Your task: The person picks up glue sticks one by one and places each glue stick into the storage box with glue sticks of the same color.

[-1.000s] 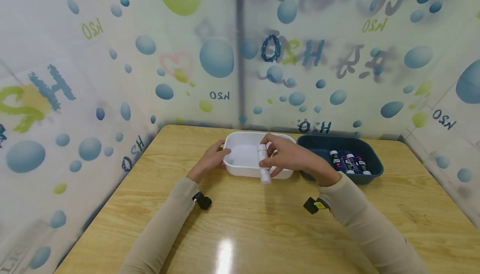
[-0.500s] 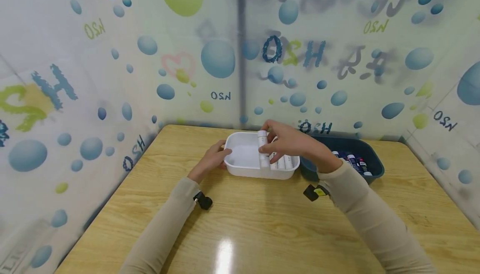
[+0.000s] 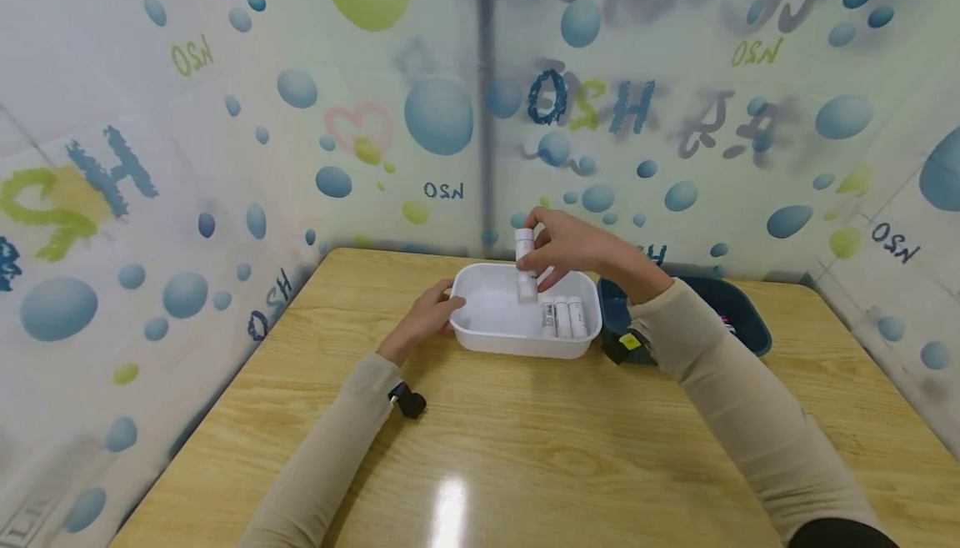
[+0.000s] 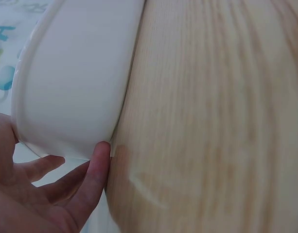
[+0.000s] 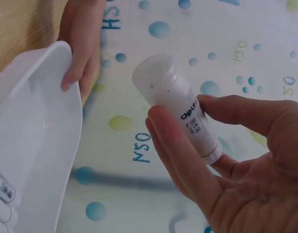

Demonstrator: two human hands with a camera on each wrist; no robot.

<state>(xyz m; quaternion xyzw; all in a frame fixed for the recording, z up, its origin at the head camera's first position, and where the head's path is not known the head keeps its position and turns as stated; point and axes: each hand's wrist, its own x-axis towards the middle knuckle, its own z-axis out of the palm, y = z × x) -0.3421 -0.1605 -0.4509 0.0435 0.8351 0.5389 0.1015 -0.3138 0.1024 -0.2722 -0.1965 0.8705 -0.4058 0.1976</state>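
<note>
My right hand (image 3: 577, 249) pinches a white glue stick (image 5: 175, 102) with a pale translucent end, raised above the white plastic tray (image 3: 517, 345). Dark "deli" lettering shows on its side in the right wrist view. Thumb inside and fingers outside, my left hand (image 3: 427, 314) grips the tray's left end. In the left wrist view, the left fingers (image 4: 93, 182) touch the outer wall near the table. Three white glue sticks (image 3: 563, 317) lie side by side at the tray's right end.
Right of the tray stands a dark teal bin (image 3: 756, 335), partly hidden behind my right forearm. Only a bit of its dark-labelled contents (image 3: 727, 324) shows. Both containers sit on a wood-grain table (image 3: 495, 439), with a patterned curtain (image 3: 442, 189) close behind.
My right hand has lifted the glue stick from the tray's front edge up and back over the tray. The three sticks in the tray now show fully. My left hand stays put.
</note>
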